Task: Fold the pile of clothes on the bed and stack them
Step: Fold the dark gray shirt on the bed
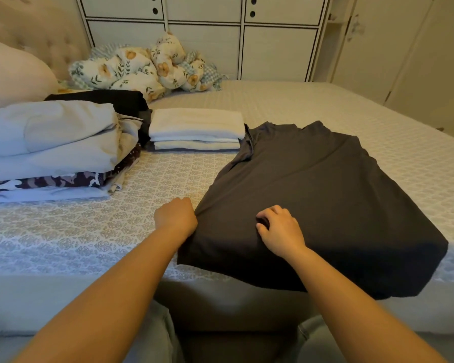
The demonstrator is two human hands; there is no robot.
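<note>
- A dark grey shirt (317,195) lies spread on the bed (325,100), right of centre, its collar toward the far side and its near hem hanging a little over the near edge of the mattress.
- The left hand (175,217) sits at the shirt's near left edge with its fingers curled under, bunching that edge of the cloth in its grip; the fingertips themselves are hidden below the knuckles.
- The right hand (279,230) rests on top of the shirt just right of the left hand, fingers bent and pinching a small fold of the fabric.
- Both bare forearms reach in from the near edge of the view.
- A small stack of folded white towels (197,128) sits on the bed just beyond the shirt's far left corner, touching or nearly touching its collar.
- Farther left stands a taller pile of folded clothes (50,148): pale cream pieces on top, a camouflage-patterned layer beneath, and a light one at the bottom.
- A folded black garment (108,99) lies behind that pile.
- A crumpled floral quilt (144,66) is heaped at the far side of the bed, against a white cabinet (202,38) with panelled doors.
- A cream pillow (13,72) leans at the far left before a tufted headboard (37,30).
</note>
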